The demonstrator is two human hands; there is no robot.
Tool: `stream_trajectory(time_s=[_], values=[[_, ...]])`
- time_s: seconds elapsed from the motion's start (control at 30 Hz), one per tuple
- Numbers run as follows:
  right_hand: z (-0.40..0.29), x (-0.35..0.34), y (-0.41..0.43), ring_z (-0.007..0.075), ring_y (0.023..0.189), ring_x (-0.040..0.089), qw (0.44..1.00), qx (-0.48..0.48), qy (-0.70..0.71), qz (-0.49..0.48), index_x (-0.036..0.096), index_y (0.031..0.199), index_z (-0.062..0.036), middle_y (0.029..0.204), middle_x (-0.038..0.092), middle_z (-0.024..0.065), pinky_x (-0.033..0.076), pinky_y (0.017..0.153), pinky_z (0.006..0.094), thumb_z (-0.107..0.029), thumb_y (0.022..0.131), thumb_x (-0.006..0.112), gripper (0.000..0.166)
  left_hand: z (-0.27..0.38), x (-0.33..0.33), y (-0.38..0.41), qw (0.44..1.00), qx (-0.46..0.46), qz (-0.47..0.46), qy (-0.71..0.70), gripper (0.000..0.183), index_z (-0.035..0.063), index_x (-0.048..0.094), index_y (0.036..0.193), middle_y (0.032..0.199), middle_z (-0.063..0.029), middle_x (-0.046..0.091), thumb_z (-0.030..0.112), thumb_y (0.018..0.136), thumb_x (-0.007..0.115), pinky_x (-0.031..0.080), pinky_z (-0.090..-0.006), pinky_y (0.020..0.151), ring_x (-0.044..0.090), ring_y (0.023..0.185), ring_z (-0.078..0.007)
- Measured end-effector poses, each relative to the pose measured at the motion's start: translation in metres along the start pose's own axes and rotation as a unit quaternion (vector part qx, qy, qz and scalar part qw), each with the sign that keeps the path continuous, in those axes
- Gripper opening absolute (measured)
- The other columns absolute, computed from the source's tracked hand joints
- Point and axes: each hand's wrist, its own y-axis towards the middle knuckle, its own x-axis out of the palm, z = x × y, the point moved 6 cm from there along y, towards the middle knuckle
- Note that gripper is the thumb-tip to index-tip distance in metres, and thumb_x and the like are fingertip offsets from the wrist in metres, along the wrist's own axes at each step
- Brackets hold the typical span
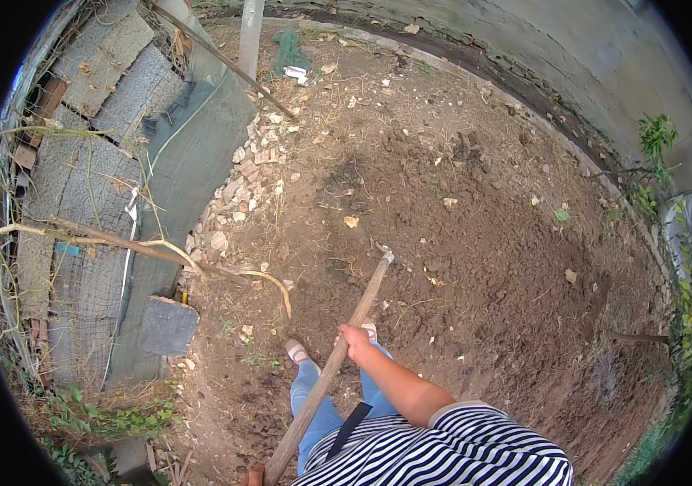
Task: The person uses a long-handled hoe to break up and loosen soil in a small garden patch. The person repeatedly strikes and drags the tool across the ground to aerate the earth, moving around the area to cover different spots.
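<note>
My right hand [355,341] is closed around the middle of a long wooden handle [321,389] that slants up and away from me. Farther back, at the lower picture edge, the fingers of my left hand [253,477] grip the same handle; most of that hand is cut off. A metal tool head [386,253], perhaps that of a hoe, sits at the far end, low against the loose brown soil [467,285]. Its exact shape is too small to tell. My two shoes stand on the ground on either side of the handle.
Rubble and broken brick [242,176] line the left, beside netted boards [121,91]. A bare branch [200,267] juts in from there. A post [251,36] and leaning pole [224,58] stand ahead. A wall [565,54] curves along the far right.
</note>
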Motion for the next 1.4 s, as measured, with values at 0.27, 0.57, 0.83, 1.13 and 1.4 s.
stream_trajectory(time_s=[0.27,0.57,0.83,1.13,1.4], values=[[0.032,-0.012,0.004,0.0223,0.052,0.053,0.998,-0.034,-0.044,0.002,0.047,0.086,0.0018,0.068,0.05,0.0106,0.048,0.044,0.0387,-0.005,0.078,0.057,0.015,-0.064,0.164,0.096,0.993,-0.024,-0.112,0.011,0.032,0.0036,0.061,0.091,0.084,-0.018,0.059,0.031,0.075,0.057,0.046,-0.04,0.068,0.057,0.075,-0.0312],[0.1,-0.079,0.042,0.0266,0.075,0.063,0.888,0.083,-0.442,-0.092,0.051,0.095,-0.0038,0.087,0.058,0.0135,0.055,0.063,0.039,-0.02,0.08,0.06,0.024,-0.138,0.266,0.111,0.982,-0.043,-0.186,-0.004,0.042,0.0043,0.062,0.091,0.083,-0.0192,0.06,0.043,0.075,0.054,0.046,-0.0417,0.068,0.058,0.076,-0.0322],[0.071,-0.113,0.046,0.0272,0.078,0.062,0.951,0.061,-0.304,0.012,0.048,0.105,-0.0033,0.1,0.056,0.0174,0.054,0.064,0.0384,-0.021,0.08,0.056,0.032,-0.325,0.295,-0.002,0.951,-0.122,-0.272,0.077,0.052,0.005,0.063,0.09,0.082,-0.0202,0.061,0.053,0.075,0.051,0.045,-0.0431,0.068,0.059,0.078,-0.0331],[0.179,-0.046,0.116,0.023,0.071,0.057,0.992,0.109,-0.009,0.065,0.051,0.096,-0.0024,0.081,0.055,0.0117,0.049,0.066,0.0384,-0.023,0.08,0.058,0.027,-0.335,0.297,0.013,0.945,-0.154,-0.285,-0.048,0.044,0.0085,0.064,0.09,0.072,-0.0167,0.062,0.049,0.078,0.051,0.046,-0.0434,0.06,0.06,0.067,-0.0308],[0.213,-0.013,0.148,0.0195,0.052,0.045,0.985,0.113,0.102,-0.076,0.046,0.067,-0.0056,0.058,0.044,0.0051,0.044,0.055,0.0351,-0.008,0.074,0.056,0.012,-0.295,0.297,0.13,0.961,-0.083,-0.243,-0.099,0.042,0.0075,0.063,0.092,0.072,-0.0165,0.062,0.046,0.078,0.053,0.046,-0.0418,0.057,0.06,0.065,-0.0286]])
